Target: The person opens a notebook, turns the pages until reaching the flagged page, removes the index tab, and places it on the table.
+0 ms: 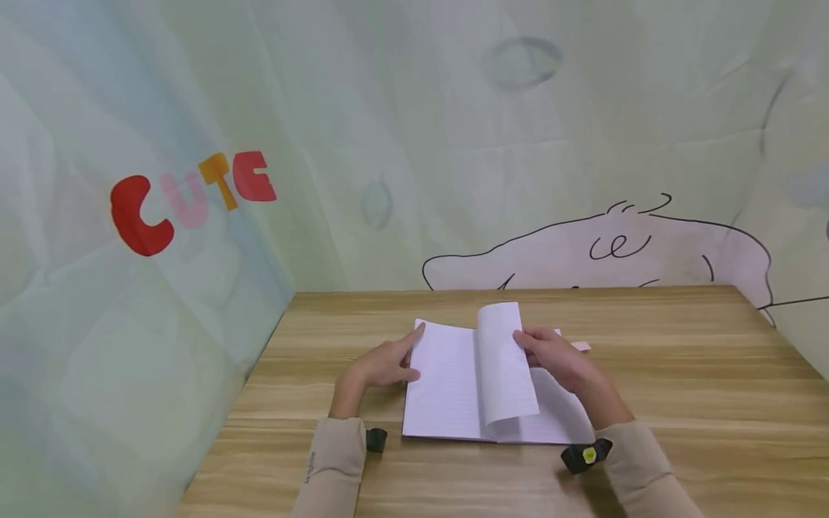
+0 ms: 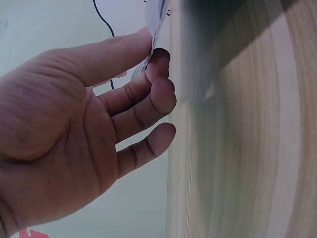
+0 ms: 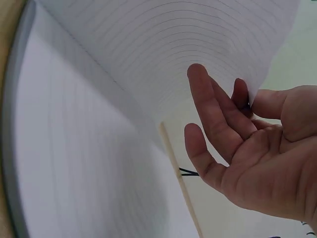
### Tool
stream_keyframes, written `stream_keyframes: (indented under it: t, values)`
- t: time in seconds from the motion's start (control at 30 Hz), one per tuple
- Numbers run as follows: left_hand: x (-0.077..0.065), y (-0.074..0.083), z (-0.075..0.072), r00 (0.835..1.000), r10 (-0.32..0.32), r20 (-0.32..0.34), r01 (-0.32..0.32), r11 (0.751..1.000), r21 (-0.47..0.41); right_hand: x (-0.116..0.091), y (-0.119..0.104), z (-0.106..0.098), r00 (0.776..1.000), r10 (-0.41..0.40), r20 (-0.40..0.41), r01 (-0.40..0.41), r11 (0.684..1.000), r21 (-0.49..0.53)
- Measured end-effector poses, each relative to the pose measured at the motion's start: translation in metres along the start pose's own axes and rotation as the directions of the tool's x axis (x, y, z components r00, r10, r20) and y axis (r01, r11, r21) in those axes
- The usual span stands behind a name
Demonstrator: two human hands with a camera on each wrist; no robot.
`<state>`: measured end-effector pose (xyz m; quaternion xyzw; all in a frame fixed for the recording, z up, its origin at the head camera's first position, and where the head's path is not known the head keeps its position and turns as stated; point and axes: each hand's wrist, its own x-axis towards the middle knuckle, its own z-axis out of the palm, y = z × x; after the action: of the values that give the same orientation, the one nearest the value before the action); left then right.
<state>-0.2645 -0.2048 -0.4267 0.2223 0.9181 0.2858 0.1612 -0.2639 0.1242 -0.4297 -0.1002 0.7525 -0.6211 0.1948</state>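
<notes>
An open notebook [image 1: 447, 381] with lined white pages lies on the wooden table. At its left edge, my left hand [image 1: 386, 361] holds the cover and pages, thumb on top and fingertips behind, as the left wrist view also shows. My right hand [image 1: 550, 356] pinches the outer edge of a raised page [image 1: 506, 363] between thumb and index finger. That page stands curved over the middle of the notebook. In the right wrist view its ruled underside [image 3: 163, 44] arches above the right-hand page [image 3: 84, 148], and the other fingers extend loosely under it.
The wooden table [image 1: 712, 403] stretches around the notebook on all sides. A small pale strip [image 1: 581, 346] sticks out beyond my right hand. Behind the table hangs a printed fabric backdrop [image 1: 388, 144] with a cartoon drawing and coloured letters.
</notes>
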Motion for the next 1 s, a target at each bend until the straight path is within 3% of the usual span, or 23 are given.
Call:
stream_keyframes:
  t: [0.2, 0.4, 0.6, 0.83, 1.0]
  values:
    - [-0.001, -0.001, 0.001, 1.000, 0.014, 0.014, -0.014, 1.000, 0.003, 0.007, 0.007, 0.022, 0.991, 0.020, -0.129, -0.038, 0.989, -0.142]
    - [0.000, 0.000, -0.001, 1.000, 0.001, 0.004, -0.001, 1.000, -0.001, 0.018, 0.015, 0.044, 0.980, -0.053, -0.193, 0.028, 0.992, -0.127]
    - [0.001, 0.001, -0.001, 1.000, -0.008, 0.001, 0.008, 1.000, -0.016, 0.022, 0.021, 0.062, 0.988, -0.042, -0.152, 0.031, 0.997, -0.070]
    - [0.001, 0.004, -0.001, 1.000, 0.013, -0.016, -0.013, 1.000, 0.025, 0.022, 0.023, 0.078, 0.993, -0.097, -0.064, 0.097, 0.995, 0.000]
    - [0.001, 0.006, -0.001, 0.999, 0.040, 0.000, -0.040, 0.998, 0.051, 0.018, 0.020, 0.089, 0.997, -0.072, -0.014, 0.072, 0.997, 0.017]
